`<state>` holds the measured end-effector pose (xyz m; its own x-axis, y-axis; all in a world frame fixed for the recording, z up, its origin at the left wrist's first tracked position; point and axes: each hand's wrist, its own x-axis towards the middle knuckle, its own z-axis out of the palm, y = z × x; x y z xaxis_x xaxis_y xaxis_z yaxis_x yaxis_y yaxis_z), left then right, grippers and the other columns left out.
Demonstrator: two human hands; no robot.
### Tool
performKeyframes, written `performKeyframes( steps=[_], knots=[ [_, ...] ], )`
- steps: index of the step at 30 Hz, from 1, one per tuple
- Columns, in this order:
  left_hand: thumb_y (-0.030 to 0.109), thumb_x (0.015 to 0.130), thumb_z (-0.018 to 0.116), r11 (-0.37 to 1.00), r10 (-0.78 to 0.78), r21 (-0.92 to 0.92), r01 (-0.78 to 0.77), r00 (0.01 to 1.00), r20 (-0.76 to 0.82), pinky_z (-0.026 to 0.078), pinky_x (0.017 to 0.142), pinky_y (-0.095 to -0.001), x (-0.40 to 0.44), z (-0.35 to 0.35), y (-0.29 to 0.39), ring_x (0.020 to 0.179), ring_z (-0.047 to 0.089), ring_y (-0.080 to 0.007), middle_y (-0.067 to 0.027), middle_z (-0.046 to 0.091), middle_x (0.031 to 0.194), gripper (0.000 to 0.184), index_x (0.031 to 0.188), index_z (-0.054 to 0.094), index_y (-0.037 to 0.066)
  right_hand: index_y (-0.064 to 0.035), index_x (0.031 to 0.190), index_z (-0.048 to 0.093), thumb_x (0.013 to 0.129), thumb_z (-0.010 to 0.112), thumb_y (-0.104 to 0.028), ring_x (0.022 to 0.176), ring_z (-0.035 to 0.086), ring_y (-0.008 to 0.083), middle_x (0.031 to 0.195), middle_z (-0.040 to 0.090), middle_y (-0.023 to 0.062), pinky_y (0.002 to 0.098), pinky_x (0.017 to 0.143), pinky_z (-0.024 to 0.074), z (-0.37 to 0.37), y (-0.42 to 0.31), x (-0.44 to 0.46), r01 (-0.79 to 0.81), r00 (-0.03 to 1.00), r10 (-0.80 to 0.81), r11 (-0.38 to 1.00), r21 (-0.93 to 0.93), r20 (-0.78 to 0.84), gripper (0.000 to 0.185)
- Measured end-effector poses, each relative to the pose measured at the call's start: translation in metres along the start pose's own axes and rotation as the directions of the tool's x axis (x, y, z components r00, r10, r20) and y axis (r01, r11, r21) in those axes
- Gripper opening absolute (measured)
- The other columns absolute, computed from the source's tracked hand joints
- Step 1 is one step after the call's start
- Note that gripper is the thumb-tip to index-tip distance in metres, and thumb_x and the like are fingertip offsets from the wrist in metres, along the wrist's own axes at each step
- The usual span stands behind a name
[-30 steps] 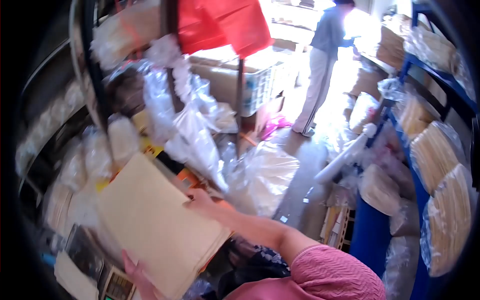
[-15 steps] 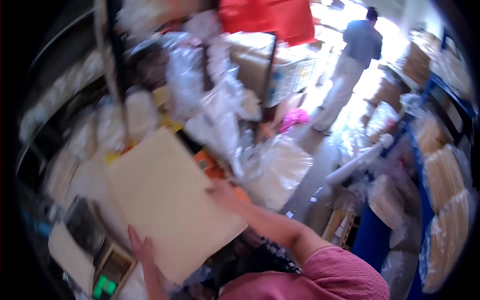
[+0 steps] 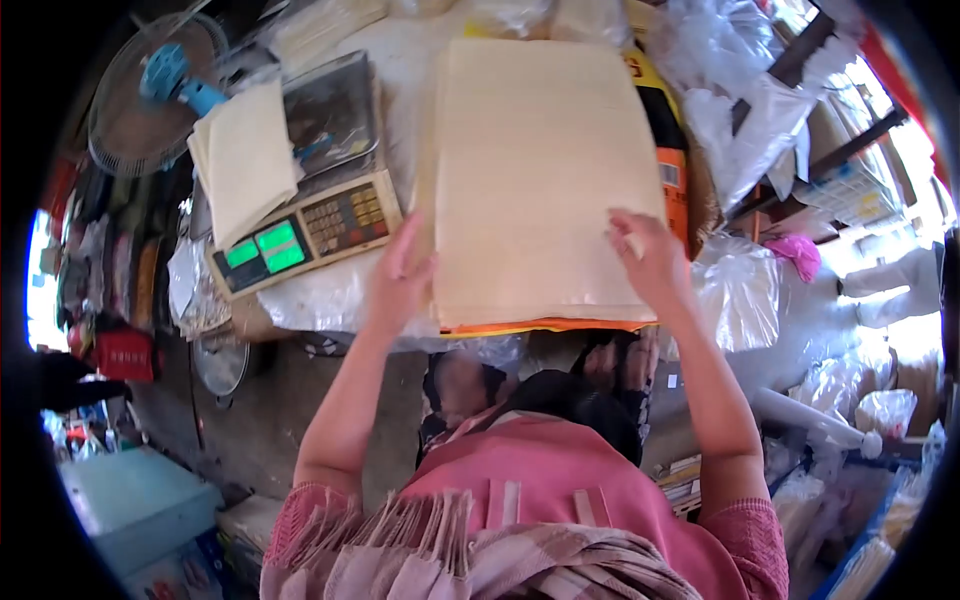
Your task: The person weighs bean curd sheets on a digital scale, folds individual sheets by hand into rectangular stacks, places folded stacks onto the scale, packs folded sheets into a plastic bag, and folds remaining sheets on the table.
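A neat stack of large cream-coloured sheets [image 3: 545,180] lies flat on the work table in front of me. My left hand [image 3: 398,285] is at the stack's lower left edge, fingers apart and pointing away from me. Over the right edge is my right hand [image 3: 650,258], its fingers loosely bent and spread near the top sheet; whether they touch it is unclear. Left of the stack stands a digital scale [image 3: 345,215] with a lit green display. Several folded cream sheets [image 3: 245,160] lie across the scale's left side.
A printed orange and yellow bag [image 3: 672,190] shows beneath the stack. Clear plastic bags [image 3: 735,290] hang and lie at the right. A fan [image 3: 165,80] stands at the far left, above a light blue box [image 3: 140,500] lower down.
My view has swung round to face the table squarely. The cream sheets, tilted between my hands before, now lie flat and straight in the stack, and my hands have loosened at its sides.
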<state>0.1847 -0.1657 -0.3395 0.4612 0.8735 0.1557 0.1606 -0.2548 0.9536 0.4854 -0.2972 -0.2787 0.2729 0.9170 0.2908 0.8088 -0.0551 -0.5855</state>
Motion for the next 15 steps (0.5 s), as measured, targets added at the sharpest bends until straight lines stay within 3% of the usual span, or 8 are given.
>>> performKeyframes(
  steps=[2, 4, 7, 12, 15],
  knots=[
    [0.004, 0.082, 0.065, 0.989, -0.024, -0.146, 0.028, 0.999, 0.033, 0.026, 0.109, -0.0328, -0.021, 0.008, -0.003, 0.132, 0.034, -0.0192, -0.01, 0.037, 0.143, 0.066, 0.14, 0.034, 0.003, -0.0043, 0.107, 0.06, 0.079, 0.066, -0.016, 0.099, 0.056, 0.0314, 0.104, 0.061, 0.0135, 0.0408, 0.087, 0.0437, 0.023, -0.019, -0.009, 0.252, 0.956, -0.258, 0.966, 0.056, 0.14, 0.031],
    [0.002, 0.08, 0.067, 0.976, -0.02, -0.216, 0.035, 0.997, 0.071, 0.026, 0.109, -0.0328, -0.036, 0.014, 0.003, 0.132, 0.034, -0.0197, -0.0105, 0.036, 0.143, 0.072, 0.142, 0.029, 0.003, -0.0052, 0.103, 0.062, 0.076, 0.069, -0.018, 0.098, 0.056, 0.0286, 0.1, 0.061, 0.0109, 0.0402, 0.087, 0.0436, 0.042, -0.046, -0.01, 0.468, 0.873, -0.465, 0.884, 0.017, 0.149, 0.031],
    [-0.002, 0.076, 0.068, 0.972, 0.017, -0.234, 0.006, 0.995, 0.097, 0.022, 0.111, -0.0333, -0.044, 0.018, 0.006, 0.134, 0.03, -0.0205, -0.0113, 0.031, 0.145, 0.082, 0.144, 0.022, 0.003, -0.0057, 0.099, 0.062, 0.074, 0.069, -0.021, 0.098, 0.055, 0.0263, 0.096, 0.06, 0.0097, 0.04, 0.087, 0.0434, 0.057, -0.069, -0.009, 0.611, 0.781, -0.583, 0.787, -0.083, 0.225, 0.03],
    [-0.007, 0.072, 0.068, 0.963, -0.007, -0.268, 0.038, 0.994, 0.112, 0.021, 0.112, -0.0342, -0.044, 0.011, 0.01, 0.135, 0.029, -0.0202, -0.0106, 0.031, 0.145, 0.084, 0.143, 0.025, 0.003, -0.0053, 0.086, 0.062, 0.074, 0.066, -0.013, 0.099, 0.055, 0.0254, 0.097, 0.06, 0.0085, 0.0386, 0.085, 0.0447, 0.077, -0.057, -0.007, 0.645, 0.733, -0.619, 0.764, -0.002, 0.282, 0.015],
    [-0.003, 0.072, 0.072, 0.963, 0.005, -0.267, 0.022, 0.995, 0.102, 0.028, 0.109, -0.0328, -0.042, 0.011, 0.003, 0.13, 0.036, -0.0208, -0.0117, 0.037, 0.14, 0.083, 0.142, 0.028, 0.003, -0.0052, 0.078, 0.059, 0.071, 0.065, -0.011, 0.098, 0.055, 0.026, 0.095, 0.06, 0.0078, 0.0371, 0.083, 0.0454, 0.085, -0.053, -0.007, 0.617, 0.747, -0.615, 0.783, 0.079, 0.253, 0.01]
  ],
)
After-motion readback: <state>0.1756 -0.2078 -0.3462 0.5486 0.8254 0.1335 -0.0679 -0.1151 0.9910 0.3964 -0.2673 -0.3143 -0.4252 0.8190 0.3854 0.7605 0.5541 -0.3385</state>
